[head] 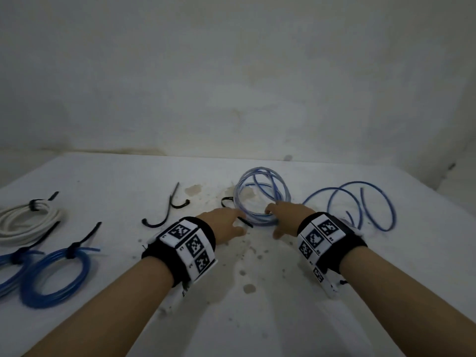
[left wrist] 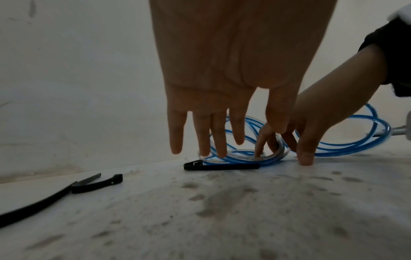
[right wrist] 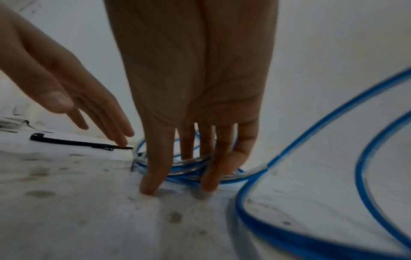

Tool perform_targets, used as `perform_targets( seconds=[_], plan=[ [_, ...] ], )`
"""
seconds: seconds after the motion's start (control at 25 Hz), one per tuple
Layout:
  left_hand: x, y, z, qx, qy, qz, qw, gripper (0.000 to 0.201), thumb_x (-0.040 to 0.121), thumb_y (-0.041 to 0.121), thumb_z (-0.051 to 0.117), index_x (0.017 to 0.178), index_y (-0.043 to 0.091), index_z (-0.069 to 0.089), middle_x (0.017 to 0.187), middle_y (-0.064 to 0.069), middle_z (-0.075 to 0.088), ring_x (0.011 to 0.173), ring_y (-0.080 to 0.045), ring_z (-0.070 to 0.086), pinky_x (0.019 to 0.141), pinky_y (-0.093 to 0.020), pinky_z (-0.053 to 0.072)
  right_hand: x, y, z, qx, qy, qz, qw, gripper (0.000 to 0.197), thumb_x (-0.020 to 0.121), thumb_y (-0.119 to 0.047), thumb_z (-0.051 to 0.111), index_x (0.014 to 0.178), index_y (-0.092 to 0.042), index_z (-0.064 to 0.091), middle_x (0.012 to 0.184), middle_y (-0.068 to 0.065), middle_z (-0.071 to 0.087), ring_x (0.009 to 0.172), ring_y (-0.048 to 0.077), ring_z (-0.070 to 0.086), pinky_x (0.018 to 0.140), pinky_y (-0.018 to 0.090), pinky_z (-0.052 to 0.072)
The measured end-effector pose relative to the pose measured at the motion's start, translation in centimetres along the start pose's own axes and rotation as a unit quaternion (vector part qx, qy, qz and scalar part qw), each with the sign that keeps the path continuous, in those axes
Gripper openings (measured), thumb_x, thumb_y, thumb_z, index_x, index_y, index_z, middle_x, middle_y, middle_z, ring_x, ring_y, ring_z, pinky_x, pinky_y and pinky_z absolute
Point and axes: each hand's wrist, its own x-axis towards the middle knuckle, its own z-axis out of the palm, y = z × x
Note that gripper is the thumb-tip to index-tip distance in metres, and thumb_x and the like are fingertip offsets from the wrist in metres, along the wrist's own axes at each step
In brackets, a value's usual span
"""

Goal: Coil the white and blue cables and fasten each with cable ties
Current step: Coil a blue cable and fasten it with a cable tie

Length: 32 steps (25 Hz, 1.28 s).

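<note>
A half-wound blue and clear cable coil point(head: 277, 188) stands tilted on the white table point(head: 283, 318), mid-right. My right hand point(head: 273, 220) pinches its near bottom strands point(right wrist: 186, 173), thumb in front and fingers through the ring. The uncoiled blue cable point(head: 360, 182) loops off to the right. A black cable tie point(left wrist: 222, 166) lies flat at the coil's left foot, partly under it. My left hand point(head: 238, 222) hovers just over that tie with straight, spread fingers point(left wrist: 219, 140) and holds nothing.
Two more loose black ties point(head: 167, 215) lie left of my hands. At the far left sit a tied white cable bundle point(head: 25, 220) and two tied blue bundles point(head: 51, 276). The tabletop is stained; a wall runs close behind it.
</note>
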Motion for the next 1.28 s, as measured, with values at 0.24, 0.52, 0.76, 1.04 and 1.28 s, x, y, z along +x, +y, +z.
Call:
perform_targets(
  seconds=[0.24, 0.52, 0.76, 1.04, 1.28],
  plan=[
    [1.6, 0.3, 0.7, -0.065, 0.047, -0.032, 0.996, 0.050, 0.094, 0.026, 0.048, 0.140, 0.015, 0.031, 0.137, -0.012, 0.047, 0.120, -0.026, 0.049, 0.096, -0.031, 0.040, 0.3, 1.3, -1.2, 0.133, 0.196, -0.058, 0.970, 0.005, 0.084, -0.007, 0.062, 0.087, -0.010, 0.058, 0.095, 0.008, 0.058, 0.088, 0.024, 0.056, 0.073, 0.031, 0.042],
    [2.0, 1.9, -4.0, -0.609, 0.387, 0.035, 0.691, 0.011, 0.088, -0.003, 0.053, 0.085, 0.007, 0.055, 0.078, -0.007, 0.056, 0.067, -0.014, 0.059, 0.055, -0.016, 0.054, -1.1, 0.5, -3.2, 0.235, 0.329, -0.129, 0.906, 0.015, 0.082, -0.012, 0.066, 0.094, -0.007, 0.058, 0.096, 0.002, 0.048, 0.069, 0.006, 0.041, 0.065, 0.019, 0.034],
    [-0.6, 1.2, -10.0, -0.635, 0.519, 0.125, 0.558, 0.026, 0.088, -0.007, 0.043, 0.084, 0.018, 0.038, 0.075, -0.003, 0.047, 0.044, -0.003, 0.051, 0.053, -0.019, 0.048, -1.1, 3.0, -4.8, 0.181, 0.431, -0.036, 0.883, 0.014, 0.093, -0.014, 0.051, 0.102, -0.007, 0.059, 0.104, 0.016, 0.050, 0.080, 0.029, 0.053, 0.069, 0.031, 0.039],
    [-4.8, -2.6, -11.9, -0.563, 0.502, 0.066, 0.653, 0.012, 0.095, 0.012, 0.040, 0.089, 0.017, 0.048, 0.057, 0.007, 0.038, 0.034, -0.001, 0.028, 0.034, -0.013, 0.023, -1.9, 3.8, -7.6, 0.096, 0.576, 0.055, 0.810, 0.023, 0.091, -0.008, 0.044, 0.111, -0.012, 0.055, 0.090, 0.015, 0.056, 0.062, 0.037, 0.054, 0.053, 0.034, 0.037],
    [-6.0, -3.4, -10.3, -0.513, 0.275, 0.070, 0.810, 0.039, 0.093, 0.038, 0.044, 0.061, 0.017, 0.045, 0.041, 0.012, 0.023, 0.033, -0.002, 0.018, 0.032, -0.012, 0.017, -4.7, 5.8, -9.4, 0.048, 0.498, 0.067, 0.863, 0.042, 0.093, -0.012, 0.041, 0.131, -0.029, 0.043, 0.087, 0.012, 0.057, 0.066, 0.032, 0.054, 0.058, 0.034, 0.041]
  ],
)
